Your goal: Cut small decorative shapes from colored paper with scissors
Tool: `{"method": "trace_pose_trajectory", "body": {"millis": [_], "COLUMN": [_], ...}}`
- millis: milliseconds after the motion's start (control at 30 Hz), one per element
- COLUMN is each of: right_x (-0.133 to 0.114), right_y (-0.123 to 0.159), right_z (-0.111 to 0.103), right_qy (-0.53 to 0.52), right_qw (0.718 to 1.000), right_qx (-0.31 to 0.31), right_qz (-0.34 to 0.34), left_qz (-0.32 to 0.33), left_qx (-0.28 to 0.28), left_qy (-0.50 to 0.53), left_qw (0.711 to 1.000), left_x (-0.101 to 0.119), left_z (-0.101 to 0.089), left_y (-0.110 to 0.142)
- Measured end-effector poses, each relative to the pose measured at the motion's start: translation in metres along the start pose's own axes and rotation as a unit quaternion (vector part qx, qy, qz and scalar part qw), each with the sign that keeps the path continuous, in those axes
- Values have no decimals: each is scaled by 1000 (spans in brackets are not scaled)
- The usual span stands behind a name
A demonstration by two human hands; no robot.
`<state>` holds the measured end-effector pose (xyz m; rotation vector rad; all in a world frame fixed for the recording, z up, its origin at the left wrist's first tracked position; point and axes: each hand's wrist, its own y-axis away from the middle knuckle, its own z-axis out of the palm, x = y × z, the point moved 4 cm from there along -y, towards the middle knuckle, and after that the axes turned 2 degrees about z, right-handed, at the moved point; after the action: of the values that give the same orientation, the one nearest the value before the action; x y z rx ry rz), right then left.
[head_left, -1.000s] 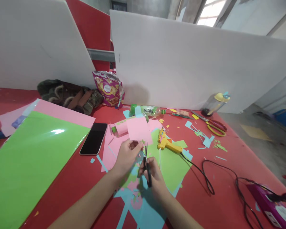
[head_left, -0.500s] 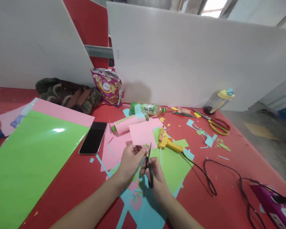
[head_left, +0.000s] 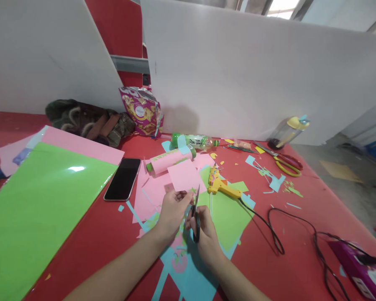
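My left hand (head_left: 174, 211) is closed, thumb and fingertips pinching the near edge of a square of pink paper (head_left: 184, 173). A small green paper piece (head_left: 193, 190) shows at the fingertips; whether it is pinched too is hard to tell. In my right hand (head_left: 205, 228) is a pair of black-handled scissors (head_left: 196, 225), blades pointing up beside the left fingertips. Below the hands lie blue paper (head_left: 194, 276) and a pink strawberry-shaped cutout (head_left: 179, 263) with green leaves. Right of them, a yellow glue gun (head_left: 222, 187) rests on green paper (head_left: 230, 221).
A phone (head_left: 123, 179) lies left, beside a large green sheet (head_left: 43, 200). Behind are a pink-wrapped roll (head_left: 170, 161), a green-labelled bottle (head_left: 194, 141) and a snack bag (head_left: 142, 112). Larger scissors (head_left: 283, 162), a clear bottle (head_left: 288, 133) and a black cord (head_left: 300, 218) are right.
The pink square has turned and tilted a little to the left. Both hands stay in nearly the same place, and the scissors have barely shifted. The whole view moves slightly.
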<state>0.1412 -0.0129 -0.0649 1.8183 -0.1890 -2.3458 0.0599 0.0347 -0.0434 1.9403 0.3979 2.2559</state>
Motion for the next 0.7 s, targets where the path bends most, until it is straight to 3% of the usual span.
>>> {"method": "trace_pose_trajectory", "body": {"millis": [700], "right_x": [1], "right_y": [1], "right_z": [2], "right_qy": [-21], "right_qw": [1000], "right_qx": [15], "right_qz": [0], "left_qz": [21], "left_qx": [-32], "left_qy": [9], "left_qw": [999], "left_x": [4], "left_z": [1], "left_y": [-1]}}
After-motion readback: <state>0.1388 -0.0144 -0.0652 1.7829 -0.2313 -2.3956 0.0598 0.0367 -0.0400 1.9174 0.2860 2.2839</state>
